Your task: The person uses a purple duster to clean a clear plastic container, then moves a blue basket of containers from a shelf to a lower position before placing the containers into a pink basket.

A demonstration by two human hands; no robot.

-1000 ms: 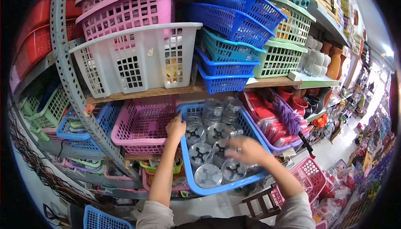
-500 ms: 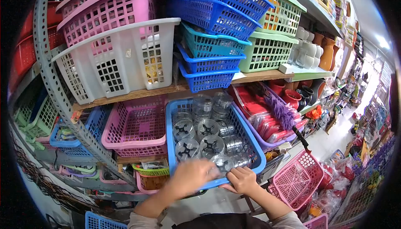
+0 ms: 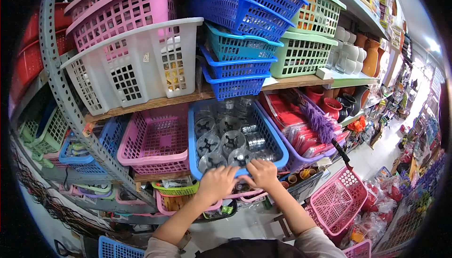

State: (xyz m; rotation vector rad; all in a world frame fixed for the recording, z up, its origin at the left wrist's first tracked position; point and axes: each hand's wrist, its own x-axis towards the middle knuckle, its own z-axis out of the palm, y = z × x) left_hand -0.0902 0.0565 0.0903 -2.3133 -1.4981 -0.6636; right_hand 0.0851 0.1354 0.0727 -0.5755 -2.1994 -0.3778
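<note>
A blue plastic basket [image 3: 281,153] rests on the lower shelf and holds several clear plastic jars [image 3: 233,140]. Some jars stand with dark star-shaped marks showing at their ends; those along the right side lie tipped over. Both of my hands are at the basket's front rim, side by side. My left hand [image 3: 217,182] has its fingers closed over the rim just left of the middle. Right beside it, my right hand [image 3: 262,173] grips the same rim, its thumb reaching toward the left hand. The undersides of the fingers are partly hidden.
On the left is a pink basket [image 3: 155,157]; on the right, a purple basket [image 3: 301,163] holds red packets and a purple duster [image 3: 316,125]. Stacked baskets fill the wooden shelf [image 3: 162,102] above. A pink basket [image 3: 339,201] sits low at the right.
The blue basket has moved back, farther under the upper shelf. My left hand has come onto the front rim beside my right hand, which has moved back with the basket.
</note>
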